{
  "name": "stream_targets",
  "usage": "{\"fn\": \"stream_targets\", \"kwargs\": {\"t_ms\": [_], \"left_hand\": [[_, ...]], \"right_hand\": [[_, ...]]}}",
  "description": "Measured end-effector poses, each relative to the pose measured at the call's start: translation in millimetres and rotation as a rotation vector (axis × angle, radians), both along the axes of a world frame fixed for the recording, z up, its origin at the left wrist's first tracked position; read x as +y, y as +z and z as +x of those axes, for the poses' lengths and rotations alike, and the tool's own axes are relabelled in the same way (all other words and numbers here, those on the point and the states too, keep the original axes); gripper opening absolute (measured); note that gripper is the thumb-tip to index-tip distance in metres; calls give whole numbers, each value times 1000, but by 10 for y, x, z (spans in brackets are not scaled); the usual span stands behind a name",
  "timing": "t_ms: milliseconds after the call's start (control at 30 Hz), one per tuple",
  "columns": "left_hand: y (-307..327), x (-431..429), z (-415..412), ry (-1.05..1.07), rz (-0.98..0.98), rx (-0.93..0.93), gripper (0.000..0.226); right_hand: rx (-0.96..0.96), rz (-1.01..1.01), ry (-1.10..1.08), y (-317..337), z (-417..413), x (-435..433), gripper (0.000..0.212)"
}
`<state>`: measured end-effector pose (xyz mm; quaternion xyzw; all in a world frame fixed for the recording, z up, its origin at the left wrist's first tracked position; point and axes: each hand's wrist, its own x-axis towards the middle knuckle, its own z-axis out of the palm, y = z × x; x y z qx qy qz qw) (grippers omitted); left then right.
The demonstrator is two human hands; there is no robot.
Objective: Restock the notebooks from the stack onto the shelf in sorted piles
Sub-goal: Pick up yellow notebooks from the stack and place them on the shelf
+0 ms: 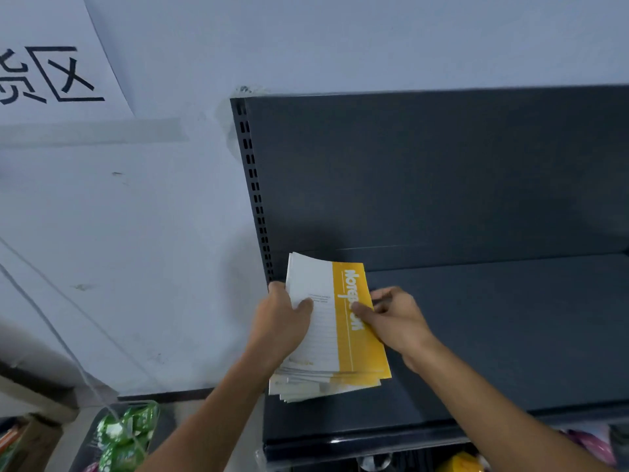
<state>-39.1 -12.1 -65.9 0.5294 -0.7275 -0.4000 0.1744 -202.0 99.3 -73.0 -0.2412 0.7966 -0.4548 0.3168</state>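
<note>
Notebooks (332, 335) stacked at the left end of the dark shelf (493, 335), between both hands.
Left hand (282, 321) grips the stack's left edge, thumb on the white cover; right hand (396, 318) pinches the yellow right edge, thumb on top.

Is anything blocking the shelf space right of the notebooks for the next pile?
Nothing visible. The notebooks lie at the left of the shelf, gripped by the left hand and right hand; no object shows to their right.
</note>
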Motion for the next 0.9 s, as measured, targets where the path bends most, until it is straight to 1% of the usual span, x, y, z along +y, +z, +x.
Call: {"fn": "stream_targets", "kwargs": {"t_ms": [67, 133, 233, 367, 400, 500, 600, 633, 767, 900], "left_hand": [[16, 94, -108, -53, -95, -69, 35], [35, 198, -248, -123, -146, -119, 40], [79, 397, -489, -210, -237, -173, 39], [128, 686, -826, -341, -371, -151, 34], [147, 757, -923, -376, -381, -157, 35], [192, 1003, -1235, -451, -399, -158, 39], [219, 1320, -1580, -517, -439, -133, 34], [228, 1440, -1707, -542, -452, -134, 34], [271, 2029, -2282, -626, -474, -146, 34], [256, 2701, -2904, -653, -488, -180, 34]], "right_hand": [[69, 45, -26, 83, -78, 150, 28], [122, 69, -56, 155, -168, 316, 24], [179, 99, -92, 248, -301, 605, 25], [251, 158, -134, 325, -490, 1005, 39], [265, 176, -155, 337, -543, 1112, 40], [289, 226, -198, 354, -726, 1470, 34], [316, 258, -254, 381, -956, 1860, 44], [331, 265, -272, 393, -1050, 2000, 44], [375, 272, -325, 408, -1502, 2636, 29], [414, 308, -368, 381, -2001, 3330, 18]]}}
